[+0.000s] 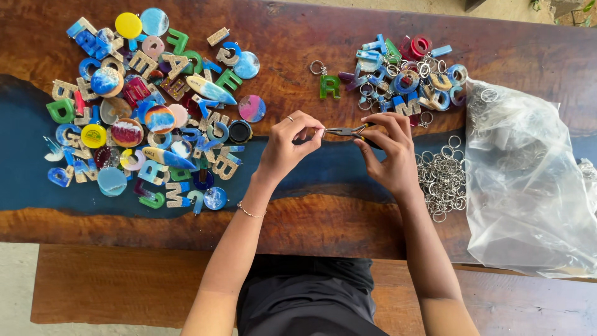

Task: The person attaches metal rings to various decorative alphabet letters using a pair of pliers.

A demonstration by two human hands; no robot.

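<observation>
Frame centre, above worktop [348, 218]: right hand [388, 152] clenched on small dark-handled metal pliers [348, 131]; left hand [289, 146] pinches tiny metal ring [318, 129] at their tips. Light, stiff, slippery; hold by rim

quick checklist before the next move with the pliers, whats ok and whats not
1. Pliers held in the right hand: ok, fingers wrapped round the handles.
2. Pliers tip meets the left hand's fingertips: ok, they touch.
3. Small part pinched in the left grip: cannot tell, too small to make out.
4. Loose key rings beside the right hand: ok, a pile lies on the table.
5. Finished keychains kept apart from the plain resin letters and discs: ok, two separate piles.
6. Plastic bag clear of the hands: ok, it lies at the right, not touching.
</observation>
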